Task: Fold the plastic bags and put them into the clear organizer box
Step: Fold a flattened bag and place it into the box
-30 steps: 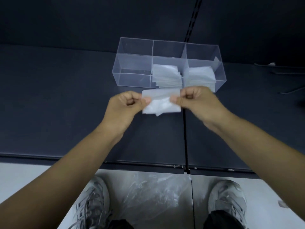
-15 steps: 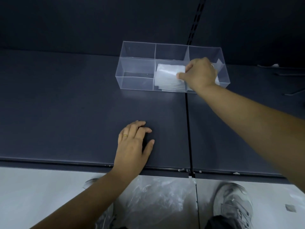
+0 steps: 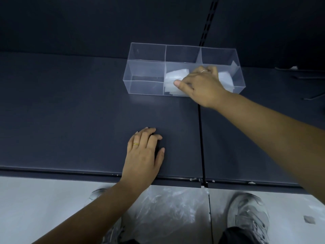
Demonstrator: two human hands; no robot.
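Dark navy surface (image 3: 70, 111), split by one seam, runs to a dark back wall (image 3: 88, 23); the floor (image 3: 35, 199) below is pale. One clear organizer box (image 3: 146, 45) with three compartments stands near the wall. Its middle and right compartments each hold a stack of folded plastic bags (image 3: 173, 76). The right hand (image 3: 202, 87) reaches over the middle stack, thumb on it, fingers curled out of sight, grip unclear. The left hand (image 3: 144, 155) lies flat, fingers relaxed. Loose plastic (image 3: 168, 212) lies on the floor.
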